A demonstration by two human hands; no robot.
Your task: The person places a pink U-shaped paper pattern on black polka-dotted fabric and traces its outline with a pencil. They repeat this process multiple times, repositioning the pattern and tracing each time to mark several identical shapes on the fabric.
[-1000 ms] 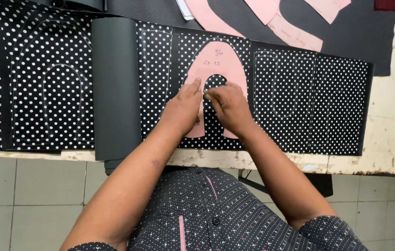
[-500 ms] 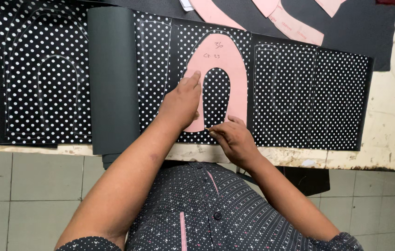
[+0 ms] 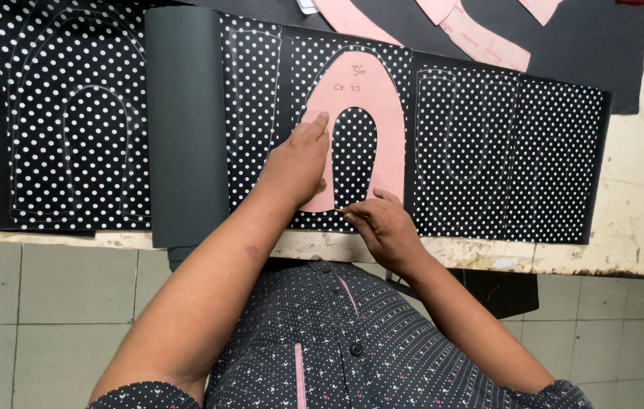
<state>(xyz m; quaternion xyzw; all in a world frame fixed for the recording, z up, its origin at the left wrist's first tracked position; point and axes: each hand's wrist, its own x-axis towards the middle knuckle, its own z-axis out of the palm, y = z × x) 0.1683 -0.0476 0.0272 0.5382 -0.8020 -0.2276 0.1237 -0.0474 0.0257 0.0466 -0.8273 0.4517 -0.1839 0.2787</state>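
A pink U-shaped paper pattern lies on black fabric with white dots, which is spread over the table. My left hand rests flat on the pattern's left leg, fingers stretched toward its top. My right hand is at the lower end of the pattern's inner cut-out, near the table's front edge. Its fingertips are pinched together on a thin marking tool, of which only the tip shows. Faint traced outlines of the same shape show on the fabric to the left and right.
A rolled part of the fabric, dark grey on its back, stands left of my left hand. Several more pink pattern pieces lie on dark material at the back. The worn white table ends at the right; grey floor tiles lie below.
My right hand has moved down from the top of the pattern's inner cut-out to its lower end near the table edge. My left hand has stayed on the pattern.
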